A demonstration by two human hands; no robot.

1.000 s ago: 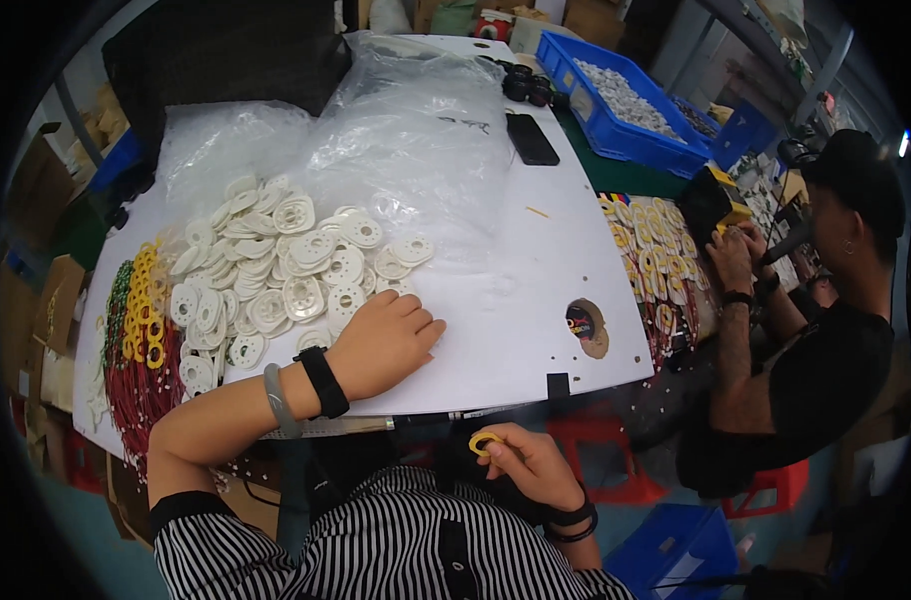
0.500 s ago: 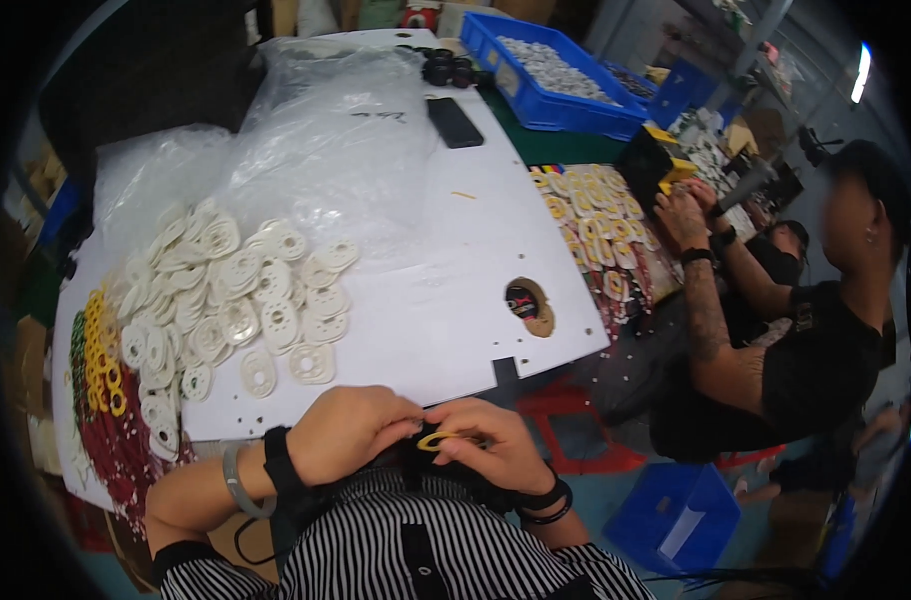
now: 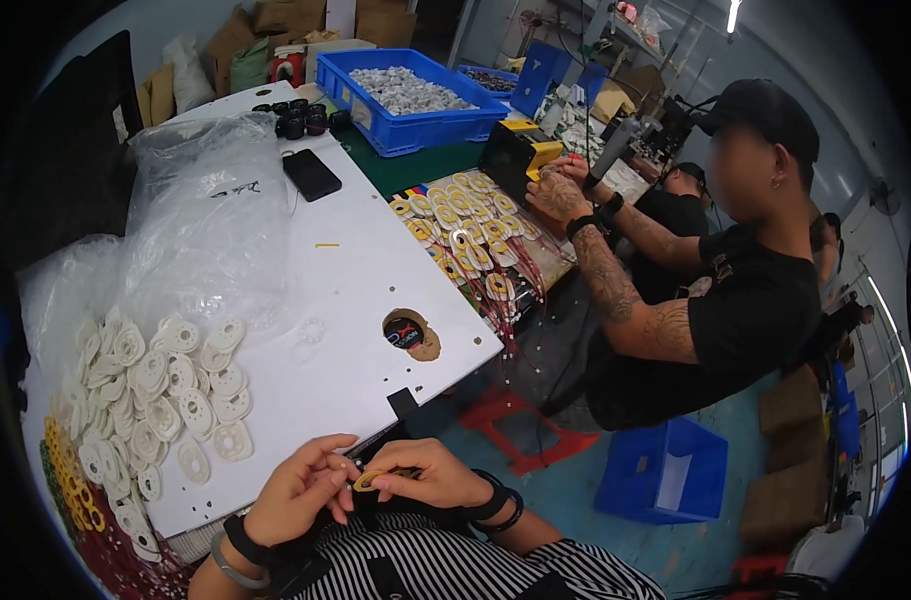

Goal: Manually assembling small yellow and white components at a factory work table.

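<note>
In front of my striped shirt, below the table's front edge, both my hands are held close together. My right hand [image 3: 431, 478] pinches a yellow ring [image 3: 367, 481] between thumb and fingers. Close beside the ring is my left hand [image 3: 301, 490], its fingers bent and thumb drawn in; whatever is at its fingertips is too small to make out. White oval plastic plates [image 3: 161, 385] with holes lie heaped on the white table [image 3: 321, 375] to the left. At the near left corner are several yellow rings [image 3: 71, 485] with dark red wires [image 3: 126, 570].
Clear plastic bags [image 3: 211, 220] and a black phone [image 3: 313, 174] lie farther back. A blue crate [image 3: 406, 128] holds small white parts. On the right a co-worker [image 3: 726, 290] handles something beside plates with yellow rings [image 3: 466, 225]. A red stool [image 3: 521, 435] and blue bin [image 3: 666, 470] stand below.
My view has swung right and up, so the table sits farther left. My left hand's fingers have loosened a little and turned. The yellow ring remains in my right hand.
</note>
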